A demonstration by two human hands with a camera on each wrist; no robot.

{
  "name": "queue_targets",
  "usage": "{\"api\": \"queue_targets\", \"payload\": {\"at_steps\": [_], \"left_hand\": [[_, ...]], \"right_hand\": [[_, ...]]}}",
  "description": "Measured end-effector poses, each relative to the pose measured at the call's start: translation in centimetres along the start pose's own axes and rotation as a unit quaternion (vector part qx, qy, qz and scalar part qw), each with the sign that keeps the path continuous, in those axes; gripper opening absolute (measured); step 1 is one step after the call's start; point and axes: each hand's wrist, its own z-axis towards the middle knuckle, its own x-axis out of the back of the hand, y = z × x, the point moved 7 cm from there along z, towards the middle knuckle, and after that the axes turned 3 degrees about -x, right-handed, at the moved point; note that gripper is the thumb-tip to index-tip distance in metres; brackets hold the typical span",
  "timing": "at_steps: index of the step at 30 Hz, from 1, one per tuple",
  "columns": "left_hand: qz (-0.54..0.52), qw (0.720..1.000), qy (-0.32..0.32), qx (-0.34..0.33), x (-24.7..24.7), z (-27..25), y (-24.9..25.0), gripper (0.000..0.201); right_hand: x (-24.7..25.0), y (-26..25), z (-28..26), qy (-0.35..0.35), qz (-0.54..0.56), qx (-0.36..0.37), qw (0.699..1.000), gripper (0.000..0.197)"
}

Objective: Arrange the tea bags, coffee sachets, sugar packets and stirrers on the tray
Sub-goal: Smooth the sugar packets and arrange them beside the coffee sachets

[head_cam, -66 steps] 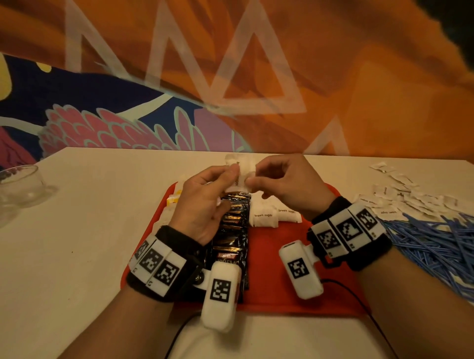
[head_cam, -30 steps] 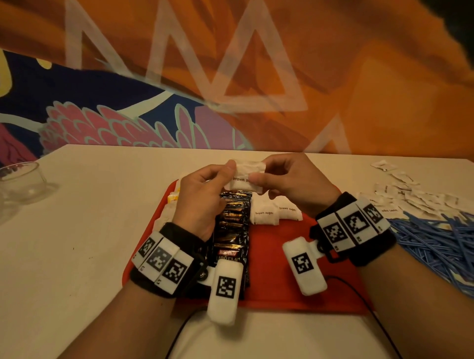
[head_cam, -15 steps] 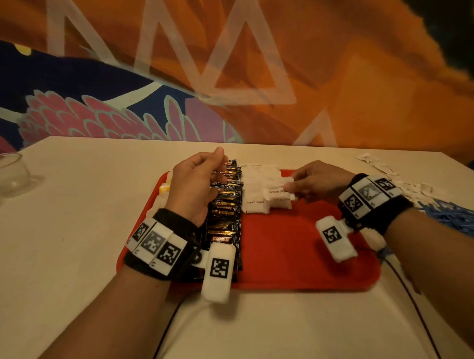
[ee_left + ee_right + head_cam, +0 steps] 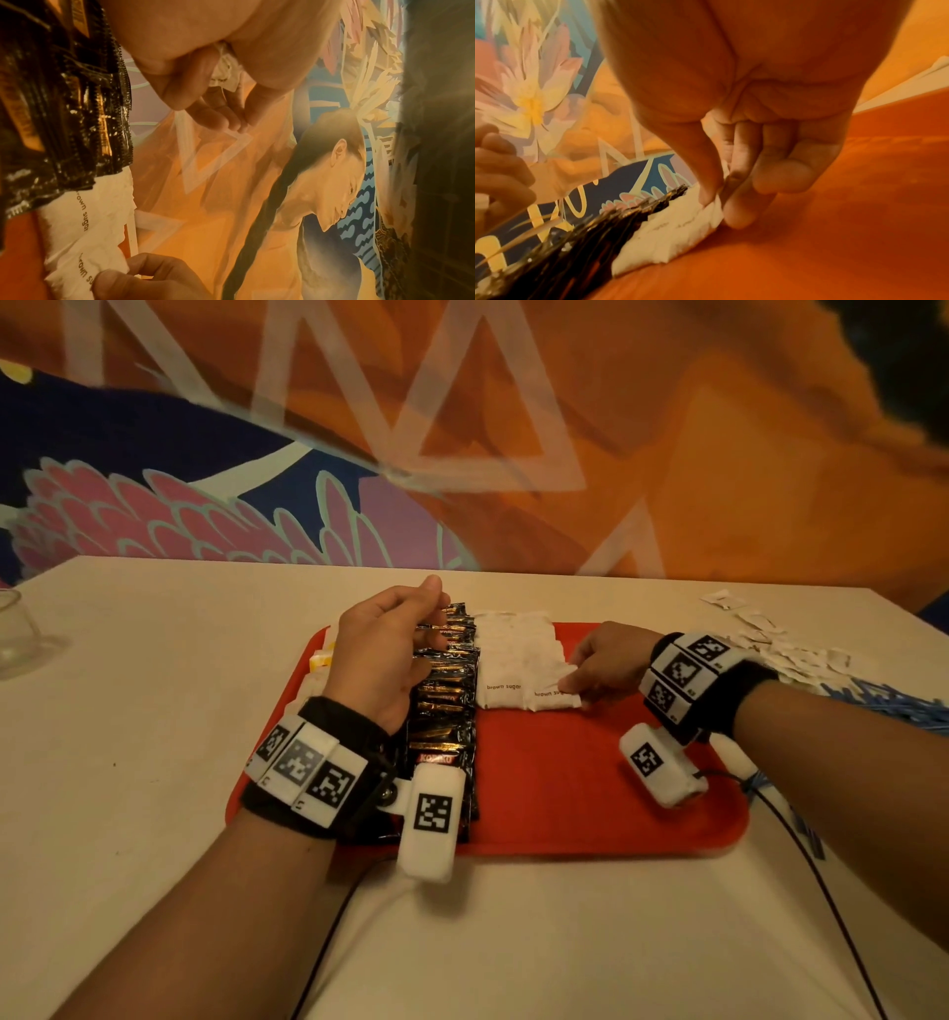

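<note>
On the tray (image 4: 565,793), the right hand (image 4: 606,665) at three o'clock pinches the nearest sugar packet (image 4: 552,695) by its edge. It looks light, soft and crumply, so an edge pinch suits. The left hand (image 4: 385,654), at ten o'clock over the coffee sachets (image 4: 447,711), is curled; only its wrist view shows a white packet (image 4: 223,69) tucked inside.

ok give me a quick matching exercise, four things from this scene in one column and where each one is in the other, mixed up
Things:
1. coffee sachets
2. brown sugar packet
3. blue stirrers
4. glass cup

Places:
A. table, far left edge
B. pinched by the right hand on the red tray
C. heaped on the table right of the tray
D. dark row on the tray beside the left hand

Pairs: 1-D, 2-B, 3-C, 4-A
</note>
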Motion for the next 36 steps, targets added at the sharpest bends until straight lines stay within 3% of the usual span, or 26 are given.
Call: {"api": "queue_targets", "payload": {"at_steps": [5, 7, 11, 15, 22, 28, 33, 36], "left_hand": [[0.004, 1.000, -0.004, 0.001, 0.1, 0.1, -0.1, 0.018], [0.004, 1.000, -0.005, 0.000, 0.1, 0.2, -0.2, 0.018], [0.004, 1.000, -0.005, 0.003, 0.1, 0.3, -0.4, 0.018], [-0.005, 1.000, -0.006, 0.004, 0.1, 0.5, -0.6, 0.018], [-0.004, 1.000, -0.007, 0.007, 0.2, 0.7, -0.7, 0.018], [-0.034, 0.997, -0.037, 0.050, -0.4, 0.6, -1.3, 0.039], [-0.045, 0.994, -0.066, 0.070, -1.4, 0.0, -1.3, 0.059], [-0.046, 0.994, -0.071, 0.069, -1.7, -0.3, -1.4, 0.061]], "right_hand": [[0.0, 0.0, 0.2, 0.020, -0.067, 0.003, 0.998, 0.022], [0.6, -0.5, -0.4, 0.050, -0.116, 0.014, 0.992, 0.030], [1.8, -3.0, -1.5, 0.157, -0.164, 0.140, 0.964, 0.028], [-0.6, -4.4, -1.6, 0.098, -0.195, 0.186, 0.958, 0.017], [-1.5, -4.4, -1.3, 0.062, -0.231, 0.198, 0.951, 0.029], [-0.6, -5.5, -2.3, 0.083, -0.158, 0.238, 0.955, 0.026], [0.7, -8.7, -5.9, 0.166, 0.004, 0.345, 0.924, 0.012], [0.3, -10.4, -7.3, 0.147, 0.068, 0.381, 0.910, 0.011]]}}
